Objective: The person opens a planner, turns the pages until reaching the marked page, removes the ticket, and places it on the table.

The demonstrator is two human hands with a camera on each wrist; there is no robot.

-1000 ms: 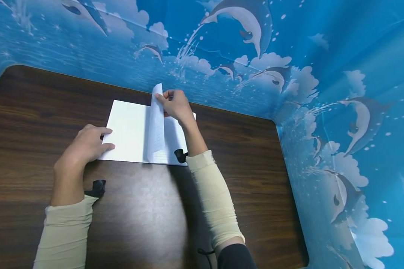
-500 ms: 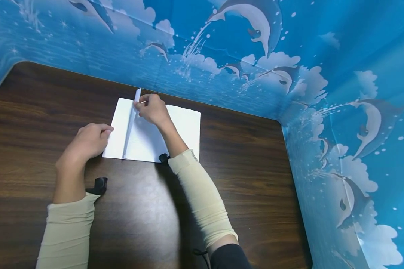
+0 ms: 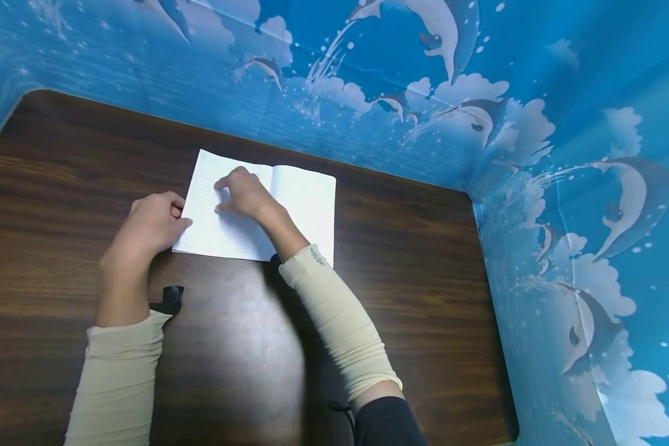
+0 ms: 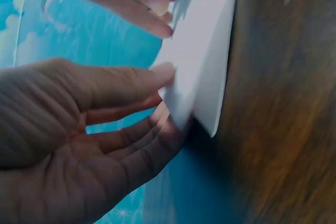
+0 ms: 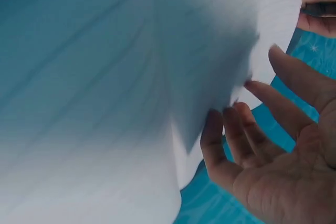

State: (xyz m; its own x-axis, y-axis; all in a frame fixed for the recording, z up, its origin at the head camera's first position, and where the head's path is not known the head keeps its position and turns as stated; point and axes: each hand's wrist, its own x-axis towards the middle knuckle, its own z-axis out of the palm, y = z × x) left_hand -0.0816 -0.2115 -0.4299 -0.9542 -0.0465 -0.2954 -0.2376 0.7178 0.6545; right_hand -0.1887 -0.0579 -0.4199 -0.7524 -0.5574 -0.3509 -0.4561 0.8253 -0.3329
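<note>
An open notebook with ruled white pages lies near the far edge of the table. At its left edge, my left hand pinches the page, thumb on top and fingers beneath, as the left wrist view shows on the paper. Over the left page is my right hand, its thumb and fingers spread apart. Seen from the right wrist, that hand has loosely bent fingers whose tips touch the page surface, and nothing is between thumb and fingers.
The notebook rests on a dark wood-grain table. A blue curtain printed with dolphins stands along the far and right edges. A black wrist camera sits on the left sleeve.
My right hand has carried a page from right to left, laid it down and let go. My left thumb and fingers now hold the left edge, and the head view has shifted slightly.
</note>
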